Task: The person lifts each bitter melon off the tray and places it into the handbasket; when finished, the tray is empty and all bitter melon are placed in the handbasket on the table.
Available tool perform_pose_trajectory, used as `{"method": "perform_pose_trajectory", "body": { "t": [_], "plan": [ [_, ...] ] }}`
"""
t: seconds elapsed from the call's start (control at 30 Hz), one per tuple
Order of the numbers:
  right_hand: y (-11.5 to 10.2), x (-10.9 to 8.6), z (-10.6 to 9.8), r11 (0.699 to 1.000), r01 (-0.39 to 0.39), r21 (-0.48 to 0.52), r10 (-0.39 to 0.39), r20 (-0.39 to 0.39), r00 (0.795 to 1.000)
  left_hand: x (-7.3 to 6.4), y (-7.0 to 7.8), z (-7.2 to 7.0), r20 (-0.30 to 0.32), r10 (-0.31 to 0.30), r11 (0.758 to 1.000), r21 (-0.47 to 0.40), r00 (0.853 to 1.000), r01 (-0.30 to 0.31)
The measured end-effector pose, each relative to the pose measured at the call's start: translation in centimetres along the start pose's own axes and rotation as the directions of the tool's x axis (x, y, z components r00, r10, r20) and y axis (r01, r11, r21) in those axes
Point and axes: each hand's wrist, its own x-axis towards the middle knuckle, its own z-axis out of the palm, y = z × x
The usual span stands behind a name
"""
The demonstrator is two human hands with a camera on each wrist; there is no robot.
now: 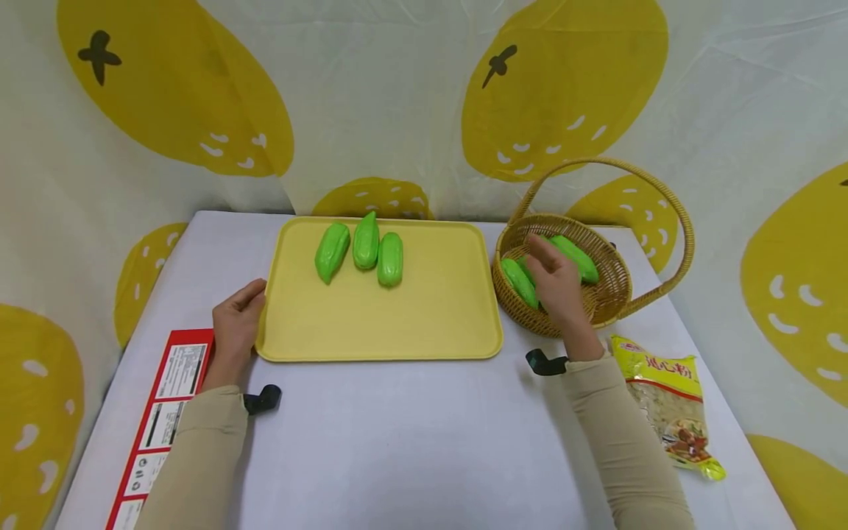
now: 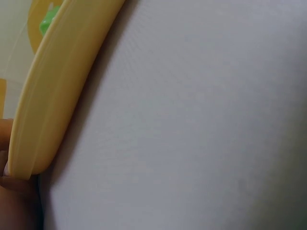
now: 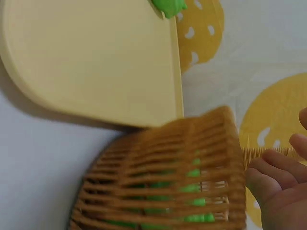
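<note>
At the left end of the yellow tray (image 1: 424,324), my left hand (image 1: 237,324) grips the rim with curled fingers; in the left wrist view its fingers (image 2: 5,134) show at the tray's corner. Three glossy green ribbed pieces of fruit, like star fruit (image 1: 332,252), lie near the tray's back edge. My right hand (image 1: 558,283) is over the wicker basket (image 1: 612,283), its fingers loosely bent and holding nothing. Inside the basket are more of the green fruit (image 1: 519,282), partly hidden by that hand and, in the right wrist view, by the woven side.
The basket's tall handle (image 1: 685,228) arches out to the right. A yellow-topped food packet (image 1: 669,405) lies by my right forearm. A red and white box (image 1: 175,383) is partly under my left forearm. A fruit-printed cloth (image 1: 377,96) hangs behind the table.
</note>
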Motion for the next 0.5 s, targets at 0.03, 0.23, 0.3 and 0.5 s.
{"method": "perform_pose_trajectory", "body": {
  "t": [0.03, 0.23, 0.3, 0.5],
  "plan": [
    [-0.1, 0.0, 0.2, 1.0, 0.002, 0.011, -0.002, 0.006, 1.0, 0.0, 0.0, 0.0, 0.0, 0.002, 1.0, 0.003, 1.0, -0.002],
    [-0.4, 0.0, 1.7, 0.999, 0.037, 0.024, -0.037, 0.027, 0.999, 0.2, -0.2, 0.0, -0.001, 0.011, 1.0, -0.009, 1.0, -0.011],
    [-0.5, 0.1, 2.2, 0.998, 0.046, 0.03, -0.047, 0.036, 0.998, 0.2, -0.3, 0.0, 0.002, 0.009, 1.0, -0.01, 1.0, -0.009],
    [-1.0, 0.1, 3.4, 0.997, 0.05, 0.06, -0.054, 0.059, 0.997, 0.2, -0.2, -0.1, 0.016, 0.012, 1.0, 0.003, 1.0, -0.012]
  ]
}}
